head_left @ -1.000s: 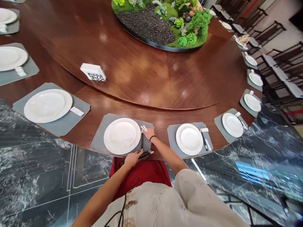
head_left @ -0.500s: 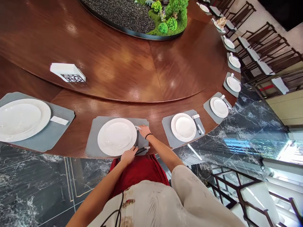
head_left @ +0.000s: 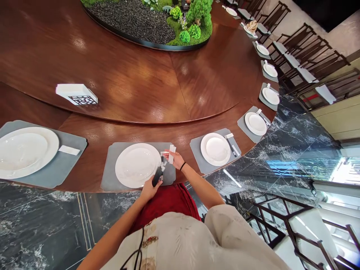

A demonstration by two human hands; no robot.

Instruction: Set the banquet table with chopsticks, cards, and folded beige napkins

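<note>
My left hand (head_left: pixel 149 187) is closed around a bundle of black chopsticks (head_left: pixel 158 175) with silvery ends, tilted up over the mat's right part. My right hand (head_left: pixel 177 160) pinches white rectangular strips (head_left: pixel 171 154), which look like chopstick rests; how many I cannot tell. Just left of its fingertips a small white rest (head_left: pixel 164 153) lies on the grey placemat (head_left: pixel 110 168). Dark chopsticks seem to run down from that rest, partly hidden behind the bundle. Left of both hands sits a white plate (head_left: pixel 137 165) on the same mat.
At left, another placemat carries a plate (head_left: pixel 26 152) and a white rest (head_left: pixel 69 150). To the right, a plate (head_left: pixel 215 149) has chopsticks (head_left: pixel 232 145) beside it. A napkin holder (head_left: pixel 76 94) stands on the raised turntable (head_left: pixel 126 82), with a miniature garden (head_left: pixel 157 28) behind. Chairs (head_left: pixel 298 228) stand lower right.
My right hand has drawn slightly back from the rest and now shows white strips in its fingers. The bundle in my left hand has swung from pointing right to pointing upward.
</note>
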